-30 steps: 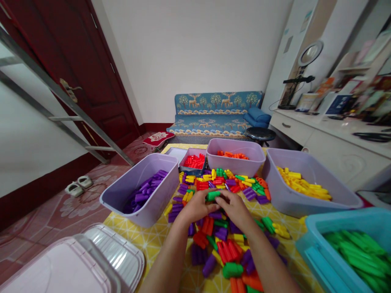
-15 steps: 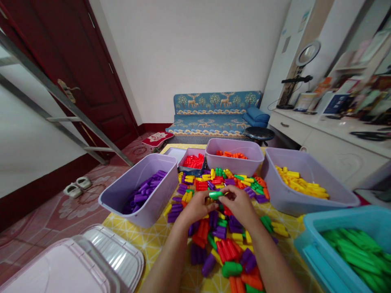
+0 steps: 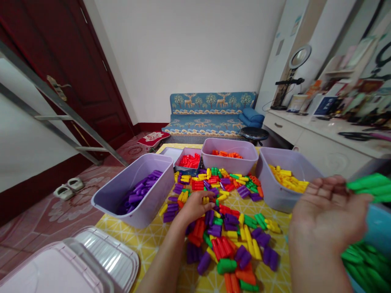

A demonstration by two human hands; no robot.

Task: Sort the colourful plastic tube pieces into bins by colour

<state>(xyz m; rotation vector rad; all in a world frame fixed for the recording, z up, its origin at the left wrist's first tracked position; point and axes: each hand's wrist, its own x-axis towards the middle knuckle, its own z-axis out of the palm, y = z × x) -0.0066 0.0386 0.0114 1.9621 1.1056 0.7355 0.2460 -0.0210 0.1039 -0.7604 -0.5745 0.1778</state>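
Note:
My left hand [image 3: 195, 206] is over the middle of a loose pile of plastic connector pieces, its fingers closed round small yellow pieces [image 3: 205, 200]. To the right, my right hand [image 3: 328, 211] is turned palm up, fingers spread from the thumb. Just past the thumb is a joined set of green pieces [image 3: 374, 187], above the teal box [image 3: 378, 226] of green pieces; it seems loose from the hand. Purple pieces [image 3: 230, 221], red pieces [image 3: 222, 246] and orange pieces [image 3: 232, 283] lie on the yellow tablecloth [image 3: 154, 244].
A lilac bin [image 3: 161, 195] of purple pieces stands left. Behind are a small box [image 3: 180, 171] of red pieces and a bin [image 3: 229, 165] of orange ones. A bin [image 3: 275, 199] of yellow pieces is at right. Lids [image 3: 106, 252] lie front left; a ladder [image 3: 73, 118] leans beyond.
Both hands were together at a green piece over the pile. My right hand has swung right and turned palm up by the teal box; my left has stayed at the pile.

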